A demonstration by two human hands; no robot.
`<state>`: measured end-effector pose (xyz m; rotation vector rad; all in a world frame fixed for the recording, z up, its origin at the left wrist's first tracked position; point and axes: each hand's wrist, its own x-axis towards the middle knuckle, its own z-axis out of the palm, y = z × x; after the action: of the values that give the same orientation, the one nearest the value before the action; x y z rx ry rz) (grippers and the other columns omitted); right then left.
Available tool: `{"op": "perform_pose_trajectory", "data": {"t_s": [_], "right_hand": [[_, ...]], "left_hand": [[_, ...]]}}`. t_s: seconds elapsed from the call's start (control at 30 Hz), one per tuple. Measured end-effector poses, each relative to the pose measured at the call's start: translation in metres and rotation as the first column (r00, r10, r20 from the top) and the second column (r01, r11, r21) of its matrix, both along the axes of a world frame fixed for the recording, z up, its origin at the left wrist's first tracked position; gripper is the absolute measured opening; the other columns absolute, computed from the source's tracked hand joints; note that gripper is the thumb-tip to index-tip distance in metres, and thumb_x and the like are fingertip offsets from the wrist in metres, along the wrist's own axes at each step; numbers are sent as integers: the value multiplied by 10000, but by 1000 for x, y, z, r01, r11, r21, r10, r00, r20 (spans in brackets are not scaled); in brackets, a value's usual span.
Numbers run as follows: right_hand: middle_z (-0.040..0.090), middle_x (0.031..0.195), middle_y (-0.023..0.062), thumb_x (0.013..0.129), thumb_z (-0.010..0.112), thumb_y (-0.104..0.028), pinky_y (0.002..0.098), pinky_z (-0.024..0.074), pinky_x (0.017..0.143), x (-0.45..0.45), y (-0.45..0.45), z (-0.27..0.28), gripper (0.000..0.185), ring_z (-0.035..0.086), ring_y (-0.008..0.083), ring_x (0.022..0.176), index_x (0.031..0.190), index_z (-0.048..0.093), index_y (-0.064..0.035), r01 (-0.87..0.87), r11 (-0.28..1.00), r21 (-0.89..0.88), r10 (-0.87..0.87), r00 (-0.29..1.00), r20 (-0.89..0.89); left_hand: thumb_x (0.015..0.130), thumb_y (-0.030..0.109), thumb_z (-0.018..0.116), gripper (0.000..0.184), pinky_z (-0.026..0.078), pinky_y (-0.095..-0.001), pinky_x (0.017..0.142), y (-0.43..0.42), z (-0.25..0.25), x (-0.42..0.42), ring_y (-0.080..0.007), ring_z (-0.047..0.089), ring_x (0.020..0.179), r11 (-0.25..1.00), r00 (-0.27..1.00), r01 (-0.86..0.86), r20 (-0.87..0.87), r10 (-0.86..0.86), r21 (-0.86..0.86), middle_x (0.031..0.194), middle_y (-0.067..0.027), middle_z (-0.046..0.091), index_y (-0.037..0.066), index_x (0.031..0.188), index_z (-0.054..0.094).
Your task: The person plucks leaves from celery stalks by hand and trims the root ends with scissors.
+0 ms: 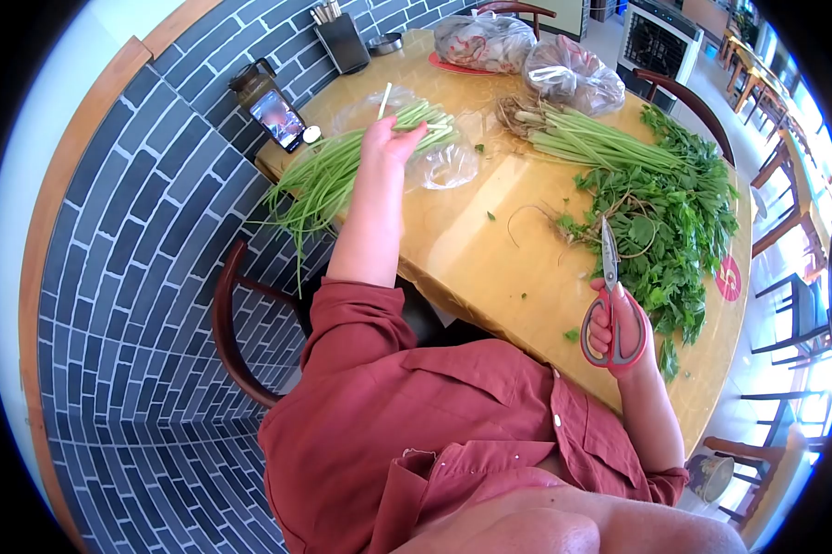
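Note:
At the table's left end, my left hand (395, 140) is over a pile of long green stalks (328, 175), its thumb and fingers apart; one pale stalk stands up beside it, and whether the hand touches it is unclear. Red-handled scissors (611, 314) are in my right hand (623, 337), fingers wrapped through the handles, the blades pointing away from me and closed. Just right of the scissors lies a heap of leafy greens (660, 222), their pale stems (600, 138) reaching back to brown roots. A few leaf scraps and thin root strands lie on the wooden table (471, 249).
Clear plastic (448, 164) lies beside the left pile. Filled plastic bags (485, 42) sit at the table's back. A phone (277, 120) leans on a jar at the brick wall, near a chopstick holder (342, 42). Chairs (231, 323) stand around the table.

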<state>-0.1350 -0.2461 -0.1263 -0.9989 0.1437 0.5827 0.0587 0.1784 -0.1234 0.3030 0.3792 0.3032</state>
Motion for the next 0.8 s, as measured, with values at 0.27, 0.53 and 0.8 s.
{"op": "perform_pose_trajectory", "data": {"t_s": [0.27, 0.53, 0.8], "right_hand": [[431, 641, -8, 977, 466, -328, 206, 289, 394, -1, 0, -1, 346, 361, 68, 464, 1164, 487, -38, -9, 1000, -2, 9, 1000, 18], [432, 645, -7, 979, 463, -322, 206, 295, 395, 0, -1, -1, 344, 365, 69, 468, 1168, 485, -36, -11, 1000, 6, 11, 1000, 22], [428, 642, -6, 985, 453, -299, 212, 294, 396, -1, 2, 4, 310, 364, 71, 470, 1149, 489, -40, 2, 1000, -12, -2, 1000, 13]], "left_hand": [[1001, 177, 324, 324, 438, -505, 964, 11, -18, 11, -364, 485, 1156, 995, 994, -91, -52, 93, 34, 1233, -241, 477, -27, 1247, 377], [958, 61, 432, 237, 557, -431, 818, 26, -36, 26, -371, 541, 978, 956, 979, -201, -63, 192, -215, 1037, -222, 506, -78, 1148, 406], [940, -3, 398, 307, 526, -401, 914, -11, 4, -17, -485, 473, 1142, 986, 986, 166, -27, -165, 33, 1244, -385, 402, -234, 1136, 344]]}}
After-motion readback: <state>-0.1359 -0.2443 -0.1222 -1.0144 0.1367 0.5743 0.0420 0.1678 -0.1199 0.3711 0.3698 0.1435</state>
